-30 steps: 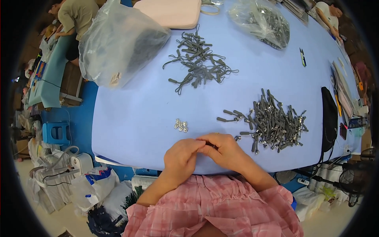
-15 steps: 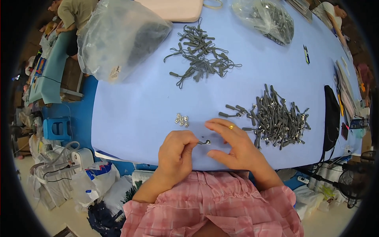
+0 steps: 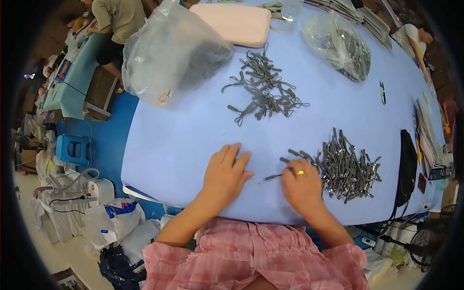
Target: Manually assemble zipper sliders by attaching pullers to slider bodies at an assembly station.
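Note:
My left hand (image 3: pixel 224 174) lies low over the table, palm down, with its fingers and thumb apart. It covers the spot of the small silver metal sliders, and only a glint of them (image 3: pixel 236 160) shows between the fingers. My right hand (image 3: pixel 302 187), with a gold ring on it, is closed; a dark grey zipper pull (image 3: pixel 273 177) sticks out leftward from its fingertips. Right beside that hand lies a heap of grey zipper pulls with metal sliders (image 3: pixel 345 166). Farther off, a looser pile of grey cord-loop zipper pulls (image 3: pixel 263 89) is spread out.
A large clear bag (image 3: pixel 169 63) with dark contents stands at the far left, next to a pink case (image 3: pixel 237 24). Another filled bag (image 3: pixel 340 48) lies far right. A small cutter (image 3: pixel 382 93) and a black pouch (image 3: pixel 406 166) lie along the right. Other people work beyond.
My left hand has moved forward onto the small metal sliders and opened. My right hand has shifted right to the heap's edge and closed on a zipper pull. The view has tilted.

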Available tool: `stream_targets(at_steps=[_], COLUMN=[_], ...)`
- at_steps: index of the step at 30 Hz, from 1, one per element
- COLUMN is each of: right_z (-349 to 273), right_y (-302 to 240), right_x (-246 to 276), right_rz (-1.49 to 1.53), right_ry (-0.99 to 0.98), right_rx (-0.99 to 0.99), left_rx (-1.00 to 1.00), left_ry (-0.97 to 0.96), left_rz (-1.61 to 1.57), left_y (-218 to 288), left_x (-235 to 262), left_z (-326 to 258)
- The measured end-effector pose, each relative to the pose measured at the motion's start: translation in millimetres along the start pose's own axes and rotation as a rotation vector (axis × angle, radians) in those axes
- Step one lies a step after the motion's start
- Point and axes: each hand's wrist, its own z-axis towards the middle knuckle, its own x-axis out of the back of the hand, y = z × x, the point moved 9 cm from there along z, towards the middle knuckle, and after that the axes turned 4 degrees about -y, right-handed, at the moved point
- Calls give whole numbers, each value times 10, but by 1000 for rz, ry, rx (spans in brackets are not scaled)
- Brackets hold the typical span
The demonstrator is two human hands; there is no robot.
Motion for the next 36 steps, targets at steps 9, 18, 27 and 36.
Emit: stream_targets(at_steps=[9, 18, 27, 36], right_z=[899, 1736, 704, 154], right_y=[-59, -191, -234, 262], right_x=[299, -367, 188, -105], right_rz=[203, 105, 430, 1442], right_ry=[221, 63, -43, 224], right_rx=[199, 126, 203, -509], left_rx=[51, -56, 427, 565], left_ry=[94, 263, 361, 91], left_rz=[36, -151, -1143, -1283], left_y=[-61, -42, -535, -271], left_x=[-90, -27, -118, -483], left_z=[-74, -80, -300, -318])
